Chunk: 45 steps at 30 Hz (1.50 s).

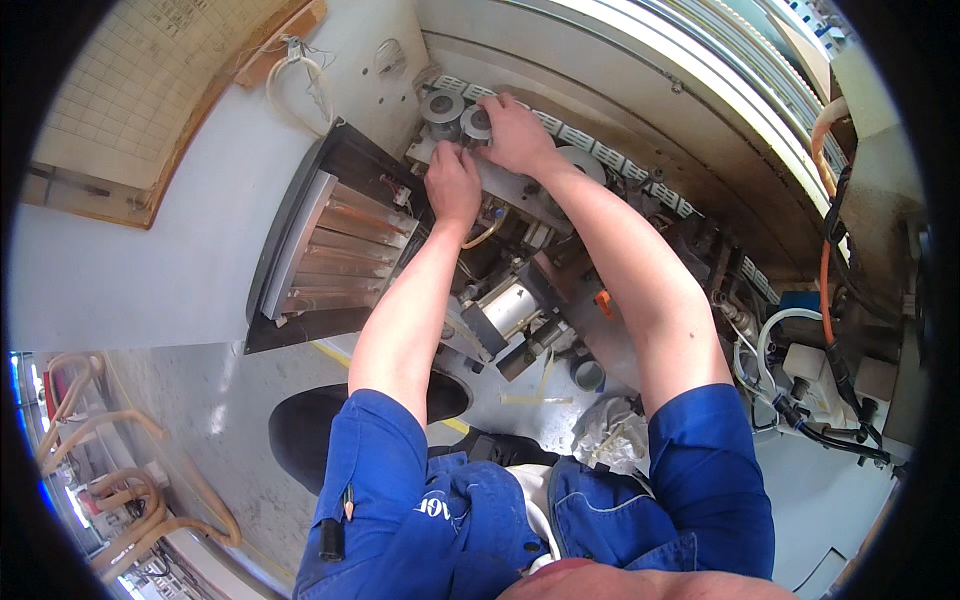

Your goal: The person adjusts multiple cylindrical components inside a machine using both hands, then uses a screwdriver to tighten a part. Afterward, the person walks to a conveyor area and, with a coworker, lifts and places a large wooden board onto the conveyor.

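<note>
Two round grey metal rollers stand side by side on a metal plate inside an opened machine. My right hand reaches over from the right, its fingers curled round the right-hand metal roller. Just below, my left hand has its fingers bent together at the near side of the rollers. Whatever sits between those fingertips is hidden. Under my forearms lies a silver cylinder in a dark mount.
A dark-framed panel with copper-coloured bars stands left of my left forearm. White slotted ducting runs behind the rollers. Hoses and cables hang at the right. A crumpled clear plastic bag lies near my body.
</note>
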Motion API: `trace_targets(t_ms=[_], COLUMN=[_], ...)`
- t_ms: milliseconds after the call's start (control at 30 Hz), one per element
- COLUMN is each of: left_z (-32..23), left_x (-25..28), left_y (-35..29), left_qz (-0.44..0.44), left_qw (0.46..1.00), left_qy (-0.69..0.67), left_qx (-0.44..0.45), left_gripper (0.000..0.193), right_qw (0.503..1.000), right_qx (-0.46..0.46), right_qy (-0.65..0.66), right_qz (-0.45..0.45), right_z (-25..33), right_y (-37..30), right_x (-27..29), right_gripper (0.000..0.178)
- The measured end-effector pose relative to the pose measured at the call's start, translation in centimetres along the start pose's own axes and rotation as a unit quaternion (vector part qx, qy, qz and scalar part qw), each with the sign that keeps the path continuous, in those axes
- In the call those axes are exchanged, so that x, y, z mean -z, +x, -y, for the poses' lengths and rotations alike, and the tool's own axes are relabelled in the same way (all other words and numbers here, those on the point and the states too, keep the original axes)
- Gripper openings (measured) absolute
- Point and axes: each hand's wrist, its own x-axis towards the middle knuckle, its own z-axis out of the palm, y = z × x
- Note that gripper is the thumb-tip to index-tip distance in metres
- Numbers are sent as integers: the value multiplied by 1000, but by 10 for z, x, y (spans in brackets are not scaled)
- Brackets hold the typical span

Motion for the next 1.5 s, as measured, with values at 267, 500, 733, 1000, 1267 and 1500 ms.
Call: trace_targets(t_ms=[267, 500, 733, 1000, 1267, 1500], left_z=[0, 7, 5, 7, 6, 3], left_x=[-3, -6, -4, -3, -1, -2], left_y=[-2, -3, -2, -2, -2, -3], left_qz=[-4, -22, -20, -17, -53, -77], left_qw=[1000, 999, 998, 995, 998, 986], left_qy=[-14, -37, -38, -80, -34, -136], left_qx=[25, 24, 41, 53, 20, 53], left_gripper=[13, 15, 16, 21, 21, 21], right_qw=[1000, 999, 997, 998, 997, 997], right_qx=[0, -51, -67, -59, -67, -66], right_qy=[-5, -4, -10, -13, -15, -21], right_qz=[6, 13, 37, 18, 29, 28], right_z=[-2, 7, 11, 8, 11, 15], right_y=[1, 1, 0, 0, 1, -1], right_x=[-3, 1, 6, 2, 5, 9], right_gripper=[70, 70, 68, 71, 69, 66])
